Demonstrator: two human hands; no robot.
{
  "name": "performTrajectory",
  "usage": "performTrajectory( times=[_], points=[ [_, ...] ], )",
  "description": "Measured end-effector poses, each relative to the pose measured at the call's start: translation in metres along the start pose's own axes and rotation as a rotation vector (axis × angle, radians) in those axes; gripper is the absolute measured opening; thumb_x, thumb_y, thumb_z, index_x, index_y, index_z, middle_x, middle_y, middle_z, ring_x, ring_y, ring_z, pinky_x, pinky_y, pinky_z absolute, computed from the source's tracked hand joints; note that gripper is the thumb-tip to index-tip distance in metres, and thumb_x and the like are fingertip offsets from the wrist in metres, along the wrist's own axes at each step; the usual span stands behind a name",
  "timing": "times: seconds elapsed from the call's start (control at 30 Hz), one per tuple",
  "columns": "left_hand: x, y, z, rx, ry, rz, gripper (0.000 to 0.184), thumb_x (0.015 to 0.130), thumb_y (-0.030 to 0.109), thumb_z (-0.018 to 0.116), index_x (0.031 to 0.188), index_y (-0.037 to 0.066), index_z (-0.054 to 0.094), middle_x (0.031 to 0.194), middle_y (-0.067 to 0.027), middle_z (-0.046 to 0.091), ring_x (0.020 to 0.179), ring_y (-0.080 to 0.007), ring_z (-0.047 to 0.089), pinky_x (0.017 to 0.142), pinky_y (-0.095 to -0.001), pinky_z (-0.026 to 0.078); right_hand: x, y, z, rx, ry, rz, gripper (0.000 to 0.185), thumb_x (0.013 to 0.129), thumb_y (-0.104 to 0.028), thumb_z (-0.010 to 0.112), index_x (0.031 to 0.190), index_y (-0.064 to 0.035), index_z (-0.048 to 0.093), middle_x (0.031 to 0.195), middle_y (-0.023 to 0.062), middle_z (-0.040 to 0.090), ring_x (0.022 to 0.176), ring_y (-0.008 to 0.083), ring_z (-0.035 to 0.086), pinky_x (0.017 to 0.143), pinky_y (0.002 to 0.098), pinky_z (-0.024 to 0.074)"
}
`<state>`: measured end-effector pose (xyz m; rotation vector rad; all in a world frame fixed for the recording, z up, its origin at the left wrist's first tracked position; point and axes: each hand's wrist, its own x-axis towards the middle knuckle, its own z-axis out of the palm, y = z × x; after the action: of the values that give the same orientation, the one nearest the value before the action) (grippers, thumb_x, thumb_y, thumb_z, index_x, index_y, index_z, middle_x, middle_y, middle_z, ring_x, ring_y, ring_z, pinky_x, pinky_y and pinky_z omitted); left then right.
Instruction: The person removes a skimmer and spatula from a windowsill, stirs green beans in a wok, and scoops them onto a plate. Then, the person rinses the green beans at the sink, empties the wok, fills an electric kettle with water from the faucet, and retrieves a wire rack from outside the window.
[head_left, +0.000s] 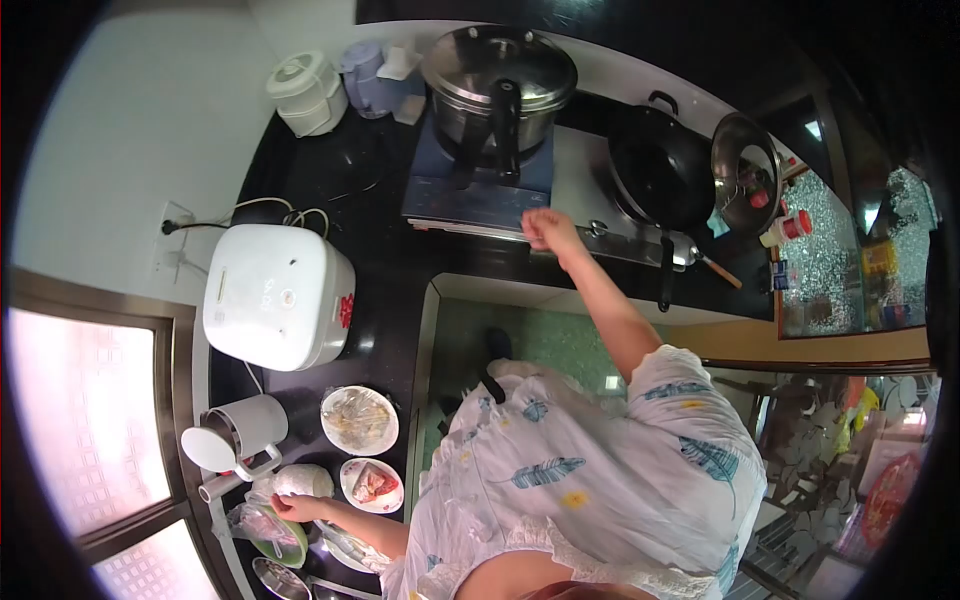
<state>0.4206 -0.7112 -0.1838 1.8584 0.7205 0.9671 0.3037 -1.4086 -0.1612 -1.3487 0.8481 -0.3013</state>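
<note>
My right hand (545,230) is closed at the front edge of a blue induction cooktop (460,203), and I see nothing in its fingers. On that cooktop stands a lidded steel pressure cooker (470,95), its long black handle pointing towards me. Low on the left, my left hand (297,508) is curled above a green basin (290,550) with plastic bags in it. What its fingers hold, if anything, is hidden. A white, plastic-wrapped bowl (303,480) lies right beside it. Close by are a plate of red meat (372,486) and a film-covered plate of food (360,420).
A white rice cooker (275,297) and a white electric kettle (240,430) stand along the left counter. A black wok (660,165) sits on the right-hand stove, with a glass lid (745,170) behind it. A wooden-handled tool (715,268) lies near the stove's front edge.
</note>
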Motion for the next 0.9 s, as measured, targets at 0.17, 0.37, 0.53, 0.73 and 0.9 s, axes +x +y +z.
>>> performTrajectory(
  times=[0.17,0.37,0.53,0.73,0.9],
  points=[
    [-0.047,0.066,0.021,-0.133,-0.031,-0.146,0.026,0.090,0.009,0.048,0.113,0.001,0.058,0.113,-0.0115,0.061,0.107,-0.0235,0.058,0.083,-0.0365,0.051,-0.007,0.051,-0.070,-0.927,0.503,-0.119,0.015,0.087,-0.021,0.053,0.087,-0.0110,0.065,0.077,0.0072,0.067,0.073,0.0148,0.067,0.059,0.0325,0.0511],
    [-0.087,0.133,0.072,-0.260,-0.171,-0.043,0.026,0.092,0.007,0.046,0.114,0.000,0.057,0.115,-0.0088,0.059,0.099,-0.0194,0.060,0.081,-0.0308,0.047,0.017,0.043,-0.129,-1.246,0.514,-0.073,0.013,0.082,-0.019,0.058,0.088,-0.0102,0.065,0.078,0.0104,0.068,0.069,0.0198,0.068,0.060,0.0366,0.0520],
    [-0.148,0.185,0.112,-0.173,-0.451,0.230,0.026,0.090,0.002,0.049,0.114,-0.003,0.054,0.108,-0.0121,0.059,0.090,-0.0201,0.062,0.077,-0.0289,0.050,0.016,-0.031,-0.095,-0.668,0.295,-0.103,0.021,0.089,-0.026,0.056,0.095,-0.0077,0.064,0.083,0.0109,0.068,0.075,0.0223,0.067,0.065,0.0358,0.0528],
    [-0.284,0.284,0.187,-0.181,-1.232,0.348,0.028,0.092,0.006,0.053,0.120,0.002,0.053,0.109,-0.0102,0.059,0.093,-0.0150,0.060,0.083,-0.0283,0.047,0.015,-0.135,-0.010,0.171,-0.232,-0.082,0.038,0.096,-0.040,0.050,0.106,-0.0044,0.058,0.099,0.0072,0.066,0.082,0.0148,0.065,0.067,0.0273,0.0524],
    [-0.354,0.322,0.238,-0.440,-1.635,0.266,0.041,0.094,0.010,0.055,0.132,0.001,0.043,0.116,-0.0128,0.057,0.096,-0.0161,0.061,0.080,-0.0281,0.050,0.025,-0.153,0.049,0.621,-0.151,0.004,0.030,0.093,-0.032,0.058,0.102,-0.0032,0.057,0.088,0.0073,0.063,0.077,0.0152,0.064,0.060,0.0253,0.0509]
  ],
)
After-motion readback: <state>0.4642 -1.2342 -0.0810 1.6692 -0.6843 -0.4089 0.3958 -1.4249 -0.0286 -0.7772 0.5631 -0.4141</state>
